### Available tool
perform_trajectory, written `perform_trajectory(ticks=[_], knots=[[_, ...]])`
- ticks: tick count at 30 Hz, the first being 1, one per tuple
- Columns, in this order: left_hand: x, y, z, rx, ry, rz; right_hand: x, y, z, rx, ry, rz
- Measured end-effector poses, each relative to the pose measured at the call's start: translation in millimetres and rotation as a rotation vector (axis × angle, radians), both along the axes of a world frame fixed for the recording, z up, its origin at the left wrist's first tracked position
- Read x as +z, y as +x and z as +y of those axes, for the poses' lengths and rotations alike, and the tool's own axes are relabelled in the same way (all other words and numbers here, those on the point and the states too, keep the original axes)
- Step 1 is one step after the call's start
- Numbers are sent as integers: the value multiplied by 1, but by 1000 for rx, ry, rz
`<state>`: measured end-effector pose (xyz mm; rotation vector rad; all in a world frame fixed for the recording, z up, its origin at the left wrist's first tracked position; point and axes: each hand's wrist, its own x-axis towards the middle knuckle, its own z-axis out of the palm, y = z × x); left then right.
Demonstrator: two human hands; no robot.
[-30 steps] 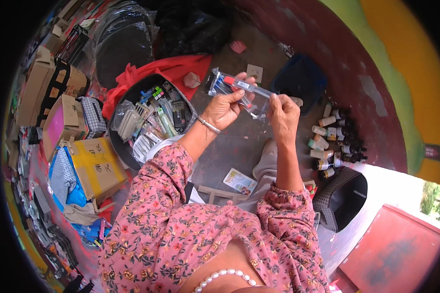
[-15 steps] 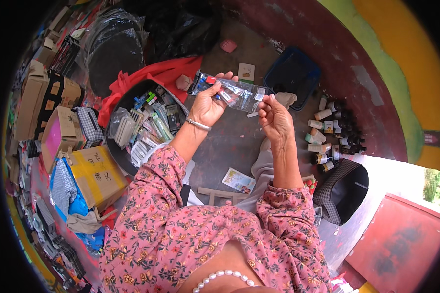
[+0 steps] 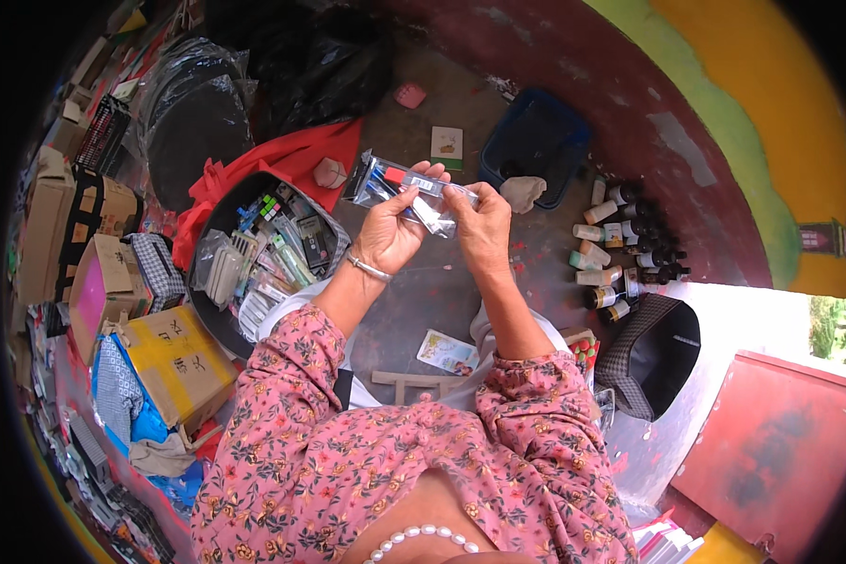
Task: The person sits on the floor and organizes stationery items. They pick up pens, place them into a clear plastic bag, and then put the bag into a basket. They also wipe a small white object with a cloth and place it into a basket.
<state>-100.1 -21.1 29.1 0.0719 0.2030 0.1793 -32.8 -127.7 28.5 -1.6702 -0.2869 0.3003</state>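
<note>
Both hands hold a clear plastic packet (image 3: 371, 179) above the floor in front of me. Blue, red and white pieces show through its film; they look like stationery, but I cannot make out their exact kind. My left hand (image 3: 388, 232), with a silver bangle on the wrist, supports it from below, thumb on top. Pinching the packet's right end is my right hand (image 3: 485, 226), its fingers closed. Left of the hands stands a dark bin (image 3: 209, 315) full of packaged stationery (image 3: 287, 254), including clear packets and a green-and-black cube.
Red cloth (image 3: 320, 150) lies behind the bin. A blue basket (image 3: 573, 155) and several bottles (image 3: 620, 230) stand at right, near a checked box (image 3: 620, 367). Cardboard boxes (image 3: 179, 348) crowd the left. A printed card (image 3: 447, 353) lies between my legs.
My right hand has moved left, closer to my left hand, and now grips the packet nearer its contents. The packet's stretched, see-through end has been gathered in.
</note>
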Motion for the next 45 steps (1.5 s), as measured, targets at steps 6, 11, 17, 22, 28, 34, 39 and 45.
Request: perform_trajectory(ticks=[6,11,17,22,28,34,39,45], knots=[[-8,1,-3,-5,-35,34,16,-7,2,-54,-170,-216],[-10,4,7,37,67,18,17,12,-18,299,147,634],[-10,0,16,105,115,-2,25,-2,-10,442,24,520],[-17,0,12,136,99,-82,29,0,-13,224,230,640],[-19,1,2,186,39,21,10,7,-14,369,165,442],[-9,2,6,157,201,77,28,3,-3,385,118,453],[-12,-4,17,112,210,176,6,12,20,391,145,546],[-5,-23,22,192,278,624,-48,26,69,473,196,743]])
